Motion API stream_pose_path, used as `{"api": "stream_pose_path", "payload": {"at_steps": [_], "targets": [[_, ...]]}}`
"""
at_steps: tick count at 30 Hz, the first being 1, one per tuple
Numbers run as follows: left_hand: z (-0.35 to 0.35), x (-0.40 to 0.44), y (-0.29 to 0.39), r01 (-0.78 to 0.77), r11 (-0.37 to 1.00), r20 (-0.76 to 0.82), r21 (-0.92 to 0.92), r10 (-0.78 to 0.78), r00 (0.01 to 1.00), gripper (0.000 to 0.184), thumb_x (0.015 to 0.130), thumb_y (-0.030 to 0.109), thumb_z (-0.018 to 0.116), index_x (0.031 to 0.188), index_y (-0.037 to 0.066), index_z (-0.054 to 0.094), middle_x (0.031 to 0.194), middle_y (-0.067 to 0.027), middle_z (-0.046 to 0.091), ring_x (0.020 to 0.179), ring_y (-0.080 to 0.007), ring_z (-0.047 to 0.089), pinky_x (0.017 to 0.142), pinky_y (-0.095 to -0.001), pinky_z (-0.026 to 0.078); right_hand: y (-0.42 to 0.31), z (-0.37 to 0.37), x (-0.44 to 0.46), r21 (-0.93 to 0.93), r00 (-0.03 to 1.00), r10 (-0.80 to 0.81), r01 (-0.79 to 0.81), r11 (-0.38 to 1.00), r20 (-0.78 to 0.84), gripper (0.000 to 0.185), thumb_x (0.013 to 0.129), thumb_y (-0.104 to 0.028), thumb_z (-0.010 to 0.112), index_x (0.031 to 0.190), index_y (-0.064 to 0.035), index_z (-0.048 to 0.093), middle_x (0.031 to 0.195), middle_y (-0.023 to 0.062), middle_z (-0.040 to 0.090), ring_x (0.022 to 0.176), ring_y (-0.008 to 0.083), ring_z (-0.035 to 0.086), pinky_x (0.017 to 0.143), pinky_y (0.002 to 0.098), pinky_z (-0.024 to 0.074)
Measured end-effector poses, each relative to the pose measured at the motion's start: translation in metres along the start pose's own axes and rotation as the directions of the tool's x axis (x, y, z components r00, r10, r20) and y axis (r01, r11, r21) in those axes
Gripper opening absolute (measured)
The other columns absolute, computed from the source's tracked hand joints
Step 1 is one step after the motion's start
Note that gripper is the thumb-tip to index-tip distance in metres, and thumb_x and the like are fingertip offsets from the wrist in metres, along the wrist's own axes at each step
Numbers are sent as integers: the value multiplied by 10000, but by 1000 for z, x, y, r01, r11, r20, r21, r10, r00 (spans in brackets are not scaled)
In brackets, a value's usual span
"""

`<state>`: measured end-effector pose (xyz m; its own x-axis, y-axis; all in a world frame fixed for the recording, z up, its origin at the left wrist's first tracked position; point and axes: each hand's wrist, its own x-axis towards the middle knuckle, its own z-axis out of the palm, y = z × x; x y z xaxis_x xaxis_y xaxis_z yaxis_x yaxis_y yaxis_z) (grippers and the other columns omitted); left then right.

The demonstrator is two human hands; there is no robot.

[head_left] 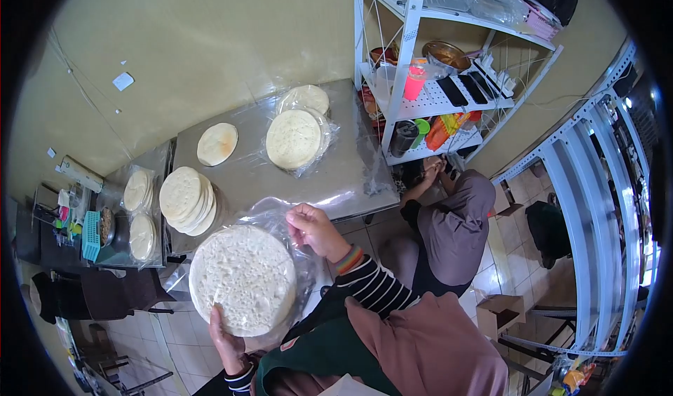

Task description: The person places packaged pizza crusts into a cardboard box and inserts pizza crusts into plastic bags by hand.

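A round, pale flatbread with a dimpled top (242, 280), seemingly the top one of a stack, is held up in front of me at the table's near edge. My left hand (228, 341) grips its lower rim, thumb on top and the other fingers hidden beneath. Clear plastic bag (303, 261) film lies around the right side of the bread. The fingers of my right hand (313, 231) are pinched together on the bag's upper edge. Just beyond, a leaning stack of bare flatbreads (184, 196) rests on the metal table (238, 168).
Bagged flatbreads (293, 140) and a single flatbread (217, 144) lie farther back; more bagged ones (142, 237) are at left, near a teal basket (92, 235). A white shelf rack (403, 66) stands at the table's right end. A person (452, 220) crouches beside it.
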<state>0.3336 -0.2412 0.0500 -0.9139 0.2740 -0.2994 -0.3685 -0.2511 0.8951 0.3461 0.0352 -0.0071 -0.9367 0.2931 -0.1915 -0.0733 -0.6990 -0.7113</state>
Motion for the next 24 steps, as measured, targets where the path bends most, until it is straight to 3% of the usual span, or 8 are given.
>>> {"api": "stream_pose_path", "payload": {"at_steps": [2, 4, 5, 6, 8, 11, 14, 24], "targets": [[5, -1, 1, -4, 999, -49, -47, 1, 999, 539, 838, 338, 517, 1208, -30, 383, 1145, -140, 508, 1007, -229, 526, 865, -354, 420, -8, -12, 4, 61, 999, 32, -35, 998, 41, 125, 870, -158, 514, 928, -48, 531, 663, 7, 504, 524, 65, 442, 453, 209, 385], [0, -1, 2, 67, 994, -20, -89, -69, 997, 518, 832, 329, 526, 1185, -33, 415, 1129, -137, 520, 1007, -227, 525, 867, -350, 418, -24, -10, 1, -260, 993, 44, -70, 963, -107, 129, 854, -132, 532, 943, -39, 537, 660, 1, 499, 543, 66, 450, 468, 213, 386], [-1, -1, 3, 67, 994, -18, -88, -69, 997, 518, 832, 329, 526, 1185, -33, 415, 1129, -137, 520, 1007, -227, 525, 867, -350, 418, -15, -7, 11, -600, 911, -402, 271, 753, -93, 139, 833, -111, 549, 940, -22, 539, 660, 15, 511, 578, 87, 485, 508, 232, 409], [-2, -1, 2, 71, 995, -4, -67, -71, 997, 520, 827, 331, 533, 1179, -36, 423, 1122, -138, 524, 1009, -227, 523, 874, -347, 411, -11, -11, 10, -599, 911, -400, 269, 754, -95, 139, 833, -111, 549, 940, -22, 539, 660, 15, 511, 578, 87, 485, 508, 232, 409], [-6, -1, -1, 70, 996, 10, -46, -70, 998, 522, 823, 333, 539, 1174, -38, 430, 1116, -139, 529, 1011, -228, 520, 880, -343, 404, -12, -10, 5, -881, 609, -786, 311, 357, -104, 166, 818, -104, 560, 946, 1, 537, 711, 52, 563, 628, 119, 528, 570, 258, 436], [-11, 2, -6, 39, 999, 3, 0, -39, 999, 539, 815, 337, 551, 1179, -39, 425, 1126, -139, 521, 1015, -227, 515, 888, -338, 393, -12, -2, -1, -835, 640, -754, 489, 253, 146, 176, 802, -121, 565, 924, 3, 534, 716, 121, 573, 610, 220, 562, 583, 319, 454], [-6, 4, -5, 39, 999, 17, 19, -40, 999, 551, 808, 339, 563, 1175, -48, 425, 1128, -138, 517, 1017, -223, 512, 885, -337, 392, 5, 3, -5, -694, 906, -400, 377, 613, 139, 163, 807, -116, 560, 927, -8, 532, 825, 147, 583, 682, 211, 587, 634, 301, 461], [-5, 0, -3, -33, 995, 13, 91, 32, 999, 581, 816, 300, 558, 1230, -47, 344, 1147, -136, 492, 1012, -204, 508, 869, -321, 399, 8, -17, 2, -89, 980, 51, -34, 995, 195, 144, 861, -158, 517, 953, -46, 529, 814, 44, 546, 767, 124, 556, 747, 277, 469]]}}
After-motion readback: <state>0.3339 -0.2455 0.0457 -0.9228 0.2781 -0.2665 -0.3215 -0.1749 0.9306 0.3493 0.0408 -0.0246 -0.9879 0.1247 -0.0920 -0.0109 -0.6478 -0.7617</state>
